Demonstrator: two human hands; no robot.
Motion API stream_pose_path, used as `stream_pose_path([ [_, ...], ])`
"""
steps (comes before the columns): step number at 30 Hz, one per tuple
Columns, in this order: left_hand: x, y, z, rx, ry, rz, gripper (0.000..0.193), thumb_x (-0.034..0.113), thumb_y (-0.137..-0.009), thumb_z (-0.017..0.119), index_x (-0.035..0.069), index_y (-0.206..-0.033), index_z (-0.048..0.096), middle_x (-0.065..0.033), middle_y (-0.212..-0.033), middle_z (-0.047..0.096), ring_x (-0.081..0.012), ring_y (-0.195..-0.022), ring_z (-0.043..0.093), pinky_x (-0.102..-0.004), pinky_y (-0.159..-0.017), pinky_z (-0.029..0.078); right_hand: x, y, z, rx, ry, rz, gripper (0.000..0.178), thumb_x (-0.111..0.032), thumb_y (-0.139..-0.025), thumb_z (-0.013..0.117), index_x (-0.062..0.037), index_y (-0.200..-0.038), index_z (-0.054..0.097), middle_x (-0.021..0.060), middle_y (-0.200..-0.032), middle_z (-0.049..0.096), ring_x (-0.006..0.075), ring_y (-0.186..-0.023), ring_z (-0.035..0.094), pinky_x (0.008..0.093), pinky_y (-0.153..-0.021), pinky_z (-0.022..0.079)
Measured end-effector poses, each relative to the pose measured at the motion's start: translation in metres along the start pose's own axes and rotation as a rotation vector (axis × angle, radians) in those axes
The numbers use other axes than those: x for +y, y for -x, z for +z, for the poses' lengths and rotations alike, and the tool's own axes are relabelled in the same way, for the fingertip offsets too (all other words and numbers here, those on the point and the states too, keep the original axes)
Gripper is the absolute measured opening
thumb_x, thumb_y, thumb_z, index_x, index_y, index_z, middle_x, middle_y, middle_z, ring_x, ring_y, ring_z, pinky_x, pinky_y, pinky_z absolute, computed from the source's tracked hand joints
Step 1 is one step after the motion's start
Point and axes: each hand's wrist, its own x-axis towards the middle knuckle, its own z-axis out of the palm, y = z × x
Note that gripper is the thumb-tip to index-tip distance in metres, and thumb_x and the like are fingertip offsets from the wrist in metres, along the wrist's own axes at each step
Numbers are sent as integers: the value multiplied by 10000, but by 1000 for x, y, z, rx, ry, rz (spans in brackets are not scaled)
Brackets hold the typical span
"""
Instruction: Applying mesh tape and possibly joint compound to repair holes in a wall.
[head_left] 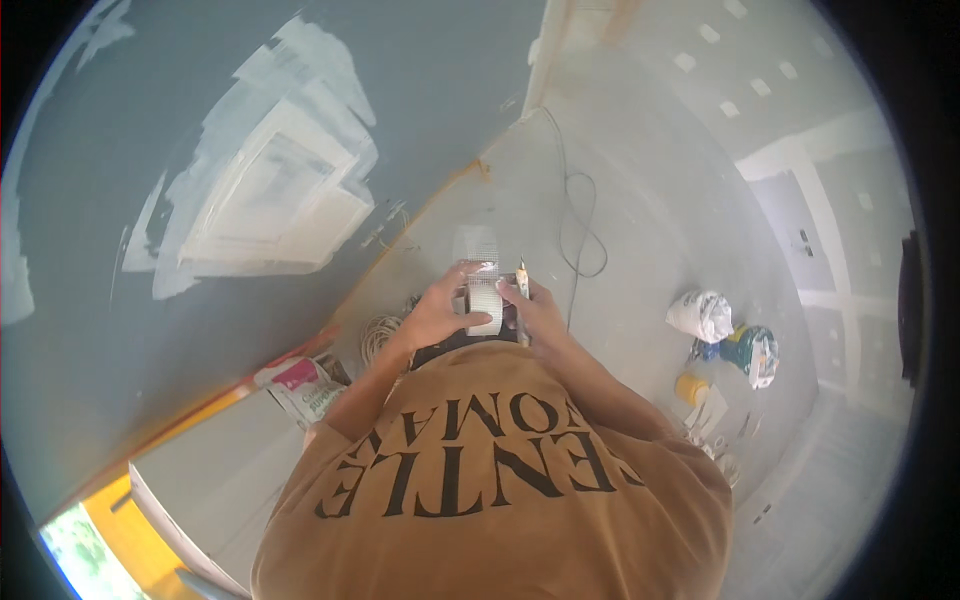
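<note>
In front of my chest, my left hand [436, 314] is closed around a roll of white mesh joint tape [486, 307], thumb across its near side. A loose strip of the mesh [476, 243] stretches away from the roll, over the fingers. My right hand [541, 316] grips a slim utility knife [523, 279] upright, its pointed tip directed away from me. The right thumb touches or nearly touches the roll's right edge. Part of the knife's handle is hidden by my fingers.
A grey wall with a white-plastered patch [275, 195] rises at left. Coiled cable [380, 338] and a bag [302, 388] lie at its foot. A thin cord [580, 230] loops over the floor. At right stand a white sack [700, 316], a green bucket [748, 352] and a yellow container [691, 389].
</note>
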Motion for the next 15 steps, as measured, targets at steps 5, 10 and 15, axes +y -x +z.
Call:
stream_pose_path([
  [5, 5, 34, -13, 9, 171, -81, 878, 73, -827, 855, 27, -1577, 402, -130, -1539, 477, -265, -1354, 548, -436, -1140, 454, -26, 10, -46, -91, 506, -34, 331, -288, -1041, 683, -7, -1212, 647, 8, -926, 659, 99, -806, 629, 261, -650, 515],
  [10, 11, 63, -15, 6, 401, -187, 864, 73, -826, 849, -6, -1567, 410, -137, -1559, 450, -277, -1358, 559, -443, -1162, 453, -38, 14, -75, -312, 170, 142, 493, -282, -1027, 653, 16, -1406, 548, 35, -977, 647, 119, -797, 572, 284, -759, 483],
  [15, 25, 81, -14, 80, 362, -194, 916, 34, -814, 842, 4, -1593, 360, -163, -1491, 525, -288, -1357, 567, -436, -1158, 454, -69, 21, -67, -602, 68, 160, 535, -88, -1013, 640, -13, -1517, 479, 62, -1082, 668, 124, -880, 629, 295, -782, 539],
])
